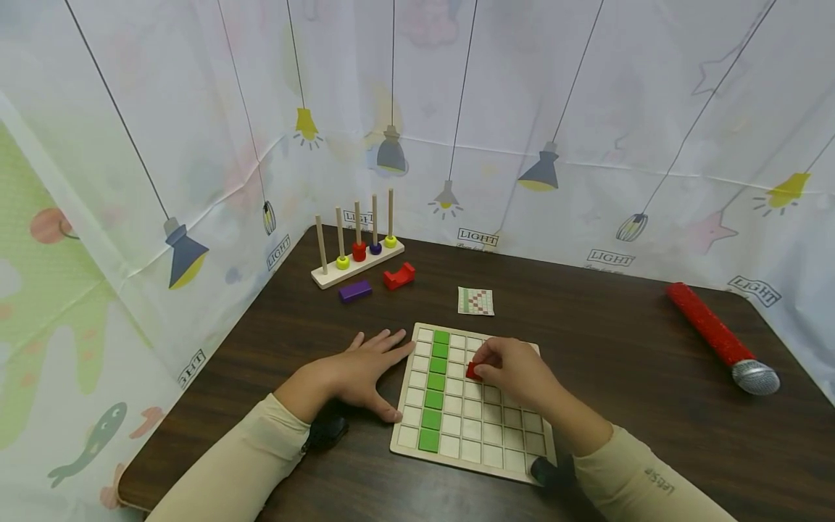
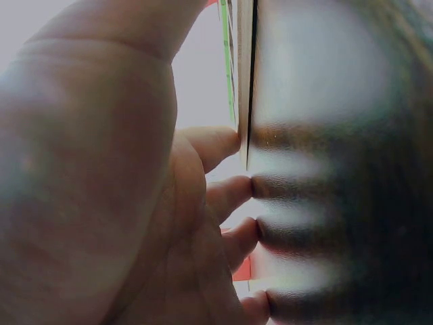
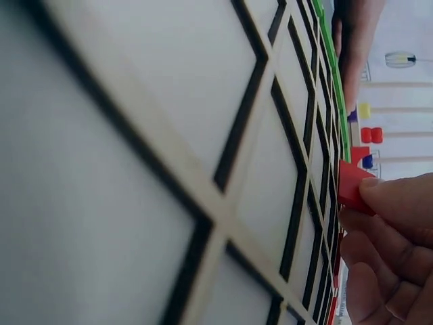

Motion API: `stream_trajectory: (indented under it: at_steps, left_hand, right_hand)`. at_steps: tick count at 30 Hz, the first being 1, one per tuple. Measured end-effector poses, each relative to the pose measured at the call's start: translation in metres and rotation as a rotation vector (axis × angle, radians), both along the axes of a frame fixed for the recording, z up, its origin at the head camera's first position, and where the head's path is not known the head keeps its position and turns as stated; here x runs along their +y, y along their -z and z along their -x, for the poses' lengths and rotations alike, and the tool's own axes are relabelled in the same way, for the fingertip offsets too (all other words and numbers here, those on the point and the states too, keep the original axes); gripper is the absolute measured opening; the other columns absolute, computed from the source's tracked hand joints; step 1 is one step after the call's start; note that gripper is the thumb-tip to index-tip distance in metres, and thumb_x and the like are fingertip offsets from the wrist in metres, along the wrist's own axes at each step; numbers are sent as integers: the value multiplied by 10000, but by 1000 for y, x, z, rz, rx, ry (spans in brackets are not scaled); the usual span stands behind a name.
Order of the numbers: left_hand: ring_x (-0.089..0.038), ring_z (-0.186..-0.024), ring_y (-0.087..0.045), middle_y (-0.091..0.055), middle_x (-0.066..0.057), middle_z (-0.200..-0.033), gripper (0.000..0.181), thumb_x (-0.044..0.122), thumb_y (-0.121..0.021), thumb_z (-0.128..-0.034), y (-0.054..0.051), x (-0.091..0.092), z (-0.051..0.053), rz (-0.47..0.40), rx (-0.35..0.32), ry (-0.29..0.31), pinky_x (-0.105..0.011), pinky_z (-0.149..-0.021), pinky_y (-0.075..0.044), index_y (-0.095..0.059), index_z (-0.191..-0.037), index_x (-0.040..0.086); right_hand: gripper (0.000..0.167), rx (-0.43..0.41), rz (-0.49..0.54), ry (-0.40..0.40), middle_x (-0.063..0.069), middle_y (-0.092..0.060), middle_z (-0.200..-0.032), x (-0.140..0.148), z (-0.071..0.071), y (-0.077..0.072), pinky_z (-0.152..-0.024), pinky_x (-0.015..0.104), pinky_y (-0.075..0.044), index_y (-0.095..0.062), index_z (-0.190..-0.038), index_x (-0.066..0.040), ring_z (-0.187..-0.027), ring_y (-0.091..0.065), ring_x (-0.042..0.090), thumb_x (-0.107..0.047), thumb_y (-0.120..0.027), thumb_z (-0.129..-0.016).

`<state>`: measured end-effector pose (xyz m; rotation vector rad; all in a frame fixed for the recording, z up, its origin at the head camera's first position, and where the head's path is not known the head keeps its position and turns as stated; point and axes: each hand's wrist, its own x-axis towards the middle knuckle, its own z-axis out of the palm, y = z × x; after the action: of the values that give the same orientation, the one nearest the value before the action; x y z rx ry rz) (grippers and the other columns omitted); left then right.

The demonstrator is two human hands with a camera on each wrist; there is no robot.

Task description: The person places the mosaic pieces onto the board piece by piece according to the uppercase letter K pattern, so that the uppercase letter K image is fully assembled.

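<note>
A wooden grid board [image 1: 464, 464] with white cells lies on the dark table. One of its columns, near the left side, holds several green tiles [image 1: 435, 382]. My right hand [image 1: 522, 373] pinches a red square tile [image 1: 472, 372] between thumb and fingers, over the upper middle of the grid. In the right wrist view the tile [image 3: 352, 186] is tilted with its edge at the grid; whether it touches is unclear. With fingers spread, my left hand [image 1: 362, 373] rests on the table, thumb and index finger against the board's left edge. My right hand hides some upper-right cells.
A small printed pattern card [image 1: 475, 301] lies behind the board. Further left are a purple block [image 1: 355, 291], a red curved block [image 1: 399, 276] and a peg stand [image 1: 320, 278] with colored rings. A red glittery microphone [image 1: 714, 330] lies at the right.
</note>
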<state>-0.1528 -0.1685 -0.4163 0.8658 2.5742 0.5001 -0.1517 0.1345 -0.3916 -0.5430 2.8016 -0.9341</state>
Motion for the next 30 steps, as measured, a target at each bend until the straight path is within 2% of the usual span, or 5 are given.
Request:
stream_trajectory:
  at_steps: [14, 21, 30]
  left_hand:
    - [-304, -1551, -4, -33, -35, -1709, 1191, 685, -787, -764, -3, 0, -1, -5, 6, -1, -625, -1174, 25, -136, -1660, 246]
    - [-305, -1550, -3, -33, -39, -1709, 1186, 676, -789, -769, -4, 0, -2, -12, 4, 0, -627, -1173, 25, -139, -1660, 242]
    - [-315, -1550, -7, -32, -45, -1710, 1180, 674, -785, -776, -3, 0, -2, -17, 1, 3, -629, -1173, 21, -139, -1660, 234]
  right_hand:
    - [63, 62, -58, -5, -48, -689, -882, -1, -1, 1, -785, 409, -533, -767, -947, -95, -820, -610, 140, -46, -742, -917]
    - [92, 82, -98, 5, -73, -671, -847, -2, -1, 4, -747, 386, -514, -760, -984, -125, -784, -593, 114, -106, -792, -900]
    - [113, 82, -101, -6, -72, -650, -841, 5, -5, 3, -729, 367, -503, -751, -988, -118, -779, -582, 123, -96, -788, -884]
